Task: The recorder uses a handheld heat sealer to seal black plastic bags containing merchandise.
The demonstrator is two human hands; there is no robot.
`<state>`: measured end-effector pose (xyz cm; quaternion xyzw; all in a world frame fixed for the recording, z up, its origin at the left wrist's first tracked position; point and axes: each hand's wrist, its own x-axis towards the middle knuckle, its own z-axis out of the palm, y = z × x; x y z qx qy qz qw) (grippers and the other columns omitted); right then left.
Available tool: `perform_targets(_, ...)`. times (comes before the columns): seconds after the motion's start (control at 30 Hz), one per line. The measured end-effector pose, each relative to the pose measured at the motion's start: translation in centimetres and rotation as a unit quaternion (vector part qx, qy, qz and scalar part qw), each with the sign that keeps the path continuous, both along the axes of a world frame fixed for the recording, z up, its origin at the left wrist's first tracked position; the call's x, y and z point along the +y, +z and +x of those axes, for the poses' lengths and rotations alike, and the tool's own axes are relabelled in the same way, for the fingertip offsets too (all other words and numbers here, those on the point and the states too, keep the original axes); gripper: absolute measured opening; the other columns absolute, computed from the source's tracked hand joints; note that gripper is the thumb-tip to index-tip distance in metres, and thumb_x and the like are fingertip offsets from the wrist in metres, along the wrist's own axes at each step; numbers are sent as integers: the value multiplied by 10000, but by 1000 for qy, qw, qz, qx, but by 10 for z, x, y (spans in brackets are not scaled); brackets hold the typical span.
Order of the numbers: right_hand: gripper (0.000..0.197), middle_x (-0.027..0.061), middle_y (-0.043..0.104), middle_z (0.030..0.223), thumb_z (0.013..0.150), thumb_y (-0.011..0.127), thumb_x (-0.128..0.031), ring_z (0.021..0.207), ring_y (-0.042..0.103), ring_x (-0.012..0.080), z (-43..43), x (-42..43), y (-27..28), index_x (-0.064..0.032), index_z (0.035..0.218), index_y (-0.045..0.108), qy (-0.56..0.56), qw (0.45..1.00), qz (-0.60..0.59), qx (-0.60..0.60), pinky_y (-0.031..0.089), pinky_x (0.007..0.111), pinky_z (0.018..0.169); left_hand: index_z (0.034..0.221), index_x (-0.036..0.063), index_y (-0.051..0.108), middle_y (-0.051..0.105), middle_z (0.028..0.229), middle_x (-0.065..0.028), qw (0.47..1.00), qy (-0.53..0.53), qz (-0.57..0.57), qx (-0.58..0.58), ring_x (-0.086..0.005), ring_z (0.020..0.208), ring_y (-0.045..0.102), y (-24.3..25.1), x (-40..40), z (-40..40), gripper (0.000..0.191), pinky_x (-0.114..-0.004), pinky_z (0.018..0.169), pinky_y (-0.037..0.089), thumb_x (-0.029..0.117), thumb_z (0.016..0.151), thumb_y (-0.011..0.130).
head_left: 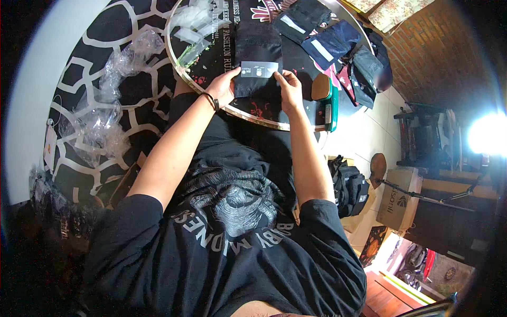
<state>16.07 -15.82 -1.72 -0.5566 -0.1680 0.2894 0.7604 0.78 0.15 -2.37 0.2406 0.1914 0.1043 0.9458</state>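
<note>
A folded black cloth item (257, 43), apparently a garment, lies before me on a round table (273, 126). A silver-grey printed label (259, 69) runs across its near part and bears writing. My left hand (223, 88) grips the item's left edge, thumb by the label's left end. On the other side my right hand (291, 89) pinches the right edge, its thumb tip at the label's right corner. The undersides of both grips are hidden. Just right of my right hand, a green tape dispenser-like object (332, 109) with a tan oval top (321, 86) stands at the table edge.
Dark folded garments with pale labels (303, 21) (328, 45) lie at the table's far right. Clear plastic packets (196, 20) are at the far left. Crumpled clear plastic (103, 126) covers part of the patterned floor. A black bag (350, 186) and a cardboard box (397, 198) stand right.
</note>
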Motion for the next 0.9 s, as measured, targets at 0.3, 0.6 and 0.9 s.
perform_targets(0.3, 113, -8, 671, 894, 908, 731, -64, 796, 589, 60, 5, -5, -10, -43, 975, 642, 18, 1000, 4, 15, 453, 209, 754, 1166, -20, 621, 704, 1127, -141, 999, 29, 18, 17, -232, 1050, 690, -6, -4, 3, 270, -383, 985, 544, 188, 1033, 514)
perform_targets(0.6, 148, 7, 697, 902, 903, 748, -90, 798, 608, 66, 4, -9, -11, -45, 994, 640, 24, 1000, -16, 7, 452, 210, 732, 1165, -4, 614, 704, 1115, -134, 1000, 21, 3, -5, -227, 1046, 693, -9, -12, 0, 254, -403, 980, 544, 181, 1029, 505)
perform_targets(0.9, 101, 30, 712, 930, 903, 745, -89, 823, 637, 99, 2, -9, -3, -56, 954, 664, 24, 999, 8, 38, 481, 239, 776, 1165, -1, 615, 703, 1080, -119, 997, 62, 43, 15, -240, 976, 698, 0, -11, 2, 207, -390, 911, 565, 117, 1010, 546)
